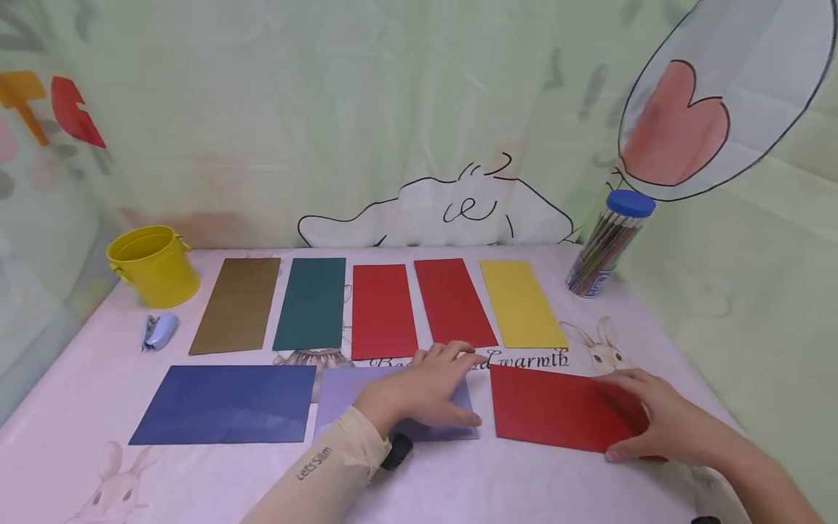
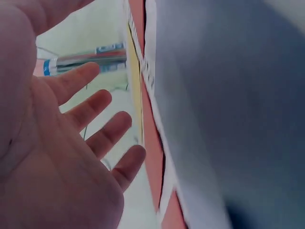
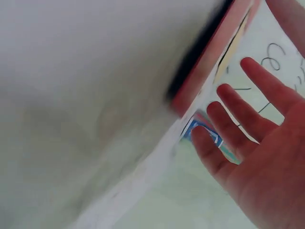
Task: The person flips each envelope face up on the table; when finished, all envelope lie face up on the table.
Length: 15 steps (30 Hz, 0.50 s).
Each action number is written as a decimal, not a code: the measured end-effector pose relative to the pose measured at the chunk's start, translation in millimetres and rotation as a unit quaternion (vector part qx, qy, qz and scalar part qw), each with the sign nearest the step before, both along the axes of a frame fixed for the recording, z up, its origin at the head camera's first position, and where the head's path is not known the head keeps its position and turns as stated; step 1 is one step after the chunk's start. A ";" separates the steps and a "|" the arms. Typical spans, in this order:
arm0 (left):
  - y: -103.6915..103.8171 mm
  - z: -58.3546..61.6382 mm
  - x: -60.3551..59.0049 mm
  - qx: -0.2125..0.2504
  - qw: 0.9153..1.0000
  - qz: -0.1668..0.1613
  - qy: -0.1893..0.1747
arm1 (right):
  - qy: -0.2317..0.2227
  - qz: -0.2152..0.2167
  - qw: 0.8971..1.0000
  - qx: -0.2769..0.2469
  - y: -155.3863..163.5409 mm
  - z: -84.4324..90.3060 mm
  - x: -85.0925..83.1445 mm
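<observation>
My left hand (image 1: 422,389) is over the lavender card (image 1: 337,407), its fingers spread and relaxed. In the left wrist view, the left palm (image 2: 57,157) faces the camera and holds nothing. On the right, my right hand (image 1: 668,418) is at the outer end of a red card (image 1: 550,407), covering part of it. The right wrist view shows the right hand's fingers (image 3: 238,119) loosely extended, with nothing gripped; whether they touch the card I cannot tell. A dark blue card (image 1: 225,404) lies flat left of the lavender one.
Behind stands a row of upright-laid cards: brown (image 1: 238,306), dark green (image 1: 310,304), red (image 1: 382,311), another red (image 1: 454,302) and yellow (image 1: 524,304). At left are a yellow bucket (image 1: 164,276) and a lilac stapler (image 1: 159,332). A blue-lidded pencil jar (image 1: 605,251) stands back right.
</observation>
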<state>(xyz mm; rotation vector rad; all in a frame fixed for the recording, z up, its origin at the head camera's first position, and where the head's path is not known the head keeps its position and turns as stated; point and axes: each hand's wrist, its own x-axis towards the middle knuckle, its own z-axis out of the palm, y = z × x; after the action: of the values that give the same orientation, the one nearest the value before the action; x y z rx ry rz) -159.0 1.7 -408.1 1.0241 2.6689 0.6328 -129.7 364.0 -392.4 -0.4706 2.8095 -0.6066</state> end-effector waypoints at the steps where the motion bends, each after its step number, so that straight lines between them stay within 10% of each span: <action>1: 5.6 -1.3 -0.3 -0.005 1.000 -0.002 0.000 | 0.001 0.010 1.000 0.008 3.5 -0.5 0.1; 15: 26.6 -11.0 17.0 -0.074 0.997 -0.020 0.014 | -0.064 -0.006 0.998 0.027 18.9 -3.2 -4.5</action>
<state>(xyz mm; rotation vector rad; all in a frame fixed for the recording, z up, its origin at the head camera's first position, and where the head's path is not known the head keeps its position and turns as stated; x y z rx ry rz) -142.0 28.3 -419.1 1.0483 2.6655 0.4090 -134.2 382.9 -395.6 -0.3901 2.7021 -0.5413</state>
